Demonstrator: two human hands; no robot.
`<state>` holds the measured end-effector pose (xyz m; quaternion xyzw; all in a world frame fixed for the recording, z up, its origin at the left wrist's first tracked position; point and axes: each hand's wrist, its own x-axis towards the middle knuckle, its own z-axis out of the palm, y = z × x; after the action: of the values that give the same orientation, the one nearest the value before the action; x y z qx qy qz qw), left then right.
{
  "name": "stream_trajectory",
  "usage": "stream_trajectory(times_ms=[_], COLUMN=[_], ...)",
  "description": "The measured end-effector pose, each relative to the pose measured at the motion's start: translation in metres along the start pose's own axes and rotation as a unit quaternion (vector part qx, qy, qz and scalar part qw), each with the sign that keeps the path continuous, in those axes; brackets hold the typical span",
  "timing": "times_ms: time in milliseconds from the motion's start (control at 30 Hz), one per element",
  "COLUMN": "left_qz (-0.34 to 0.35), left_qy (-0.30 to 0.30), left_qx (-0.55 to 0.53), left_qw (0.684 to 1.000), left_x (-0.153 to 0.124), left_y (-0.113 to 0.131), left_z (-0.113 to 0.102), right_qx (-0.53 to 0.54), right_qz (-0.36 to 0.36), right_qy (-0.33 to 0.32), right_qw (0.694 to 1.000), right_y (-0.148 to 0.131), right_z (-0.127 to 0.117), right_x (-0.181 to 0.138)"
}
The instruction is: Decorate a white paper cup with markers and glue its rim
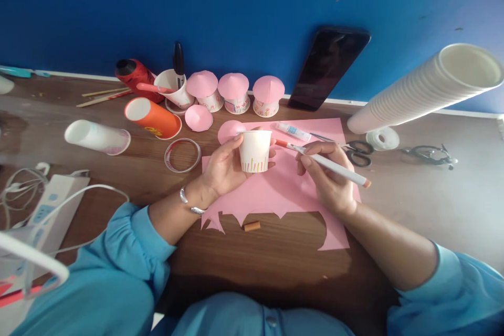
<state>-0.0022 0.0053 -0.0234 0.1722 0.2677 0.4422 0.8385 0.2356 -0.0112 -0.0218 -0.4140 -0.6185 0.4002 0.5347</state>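
My left hand (pixel 224 168) is wrapped round a small white paper cup (pixel 255 148), held upright with short coloured strokes along its lower edge. In my right hand (pixel 331 178) is a white marker (pixel 334 167) with an orange-red tip end, which points at the cup's right side; whether it touches the cup I cannot tell. Beneath both hands lies a sheet of pink paper (pixel 291 189), its front edge cut into curves. A small orange-brown pen cap (pixel 252 226) rests on the table just in front of that sheet.
Pink-topped decorated cups (pixel 234 94) line the wall beside a cup holding a black marker (pixel 178 63). A phone (pixel 331 65) leans there. Scissors (pixel 358 153), a glue tube (pixel 293 131), tape rolls (pixel 381 139) and a tall cup stack (pixel 425 89) stand right; a power strip (pixel 55 210) lies left.
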Motion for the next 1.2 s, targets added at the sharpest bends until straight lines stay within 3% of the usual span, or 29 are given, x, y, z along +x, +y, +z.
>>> stream_trajectory(times_ms=[100,267,567,700,800,900,1033,1100,1200], left_qz=[0.0,-0.001,0.001,0.005,0.018,0.044,0.111,0.157,0.191], left_qy=[0.001,0.015,-0.009,-0.017,-0.015,-0.002,0.028,0.029,-0.019], left_qx=[0.001,0.008,0.021,0.045,0.064,0.077,0.179,0.273,0.385], left_qw=[1.0,1.0,1.0,0.999,0.998,0.996,0.977,0.949,0.903], left_x=[0.0,0.002,0.0,0.0,0.0,-0.001,-0.005,-0.009,-0.014], left_y=[0.0,-0.003,-0.007,-0.007,-0.007,-0.007,-0.01,-0.011,-0.013], left_z=[0.0,-0.003,0.001,0.002,0.001,-0.002,0.0,0.002,0.004], right_qx=[0.052,0.144,0.228,0.222,0.172,0.022,-0.158,-0.198,-0.233], right_qz=[0.016,0.103,0.196,0.204,0.165,0.038,-0.108,-0.128,-0.108], right_qy=[-0.018,-0.029,-0.054,-0.074,-0.054,-0.01,-0.025,-0.032,-0.015], right_qw=[0.998,0.984,0.952,0.95,0.97,0.999,0.981,0.971,0.966], right_y=[0.003,0.008,0.004,0.006,0.006,0.005,0.0,-0.003,-0.006], right_z=[-0.002,-0.003,-0.001,0.0,-0.001,-0.002,-0.005,-0.006,-0.01], right_x=[0.0,0.002,0.008,0.007,0.006,0.006,0.004,0.003,0.004])
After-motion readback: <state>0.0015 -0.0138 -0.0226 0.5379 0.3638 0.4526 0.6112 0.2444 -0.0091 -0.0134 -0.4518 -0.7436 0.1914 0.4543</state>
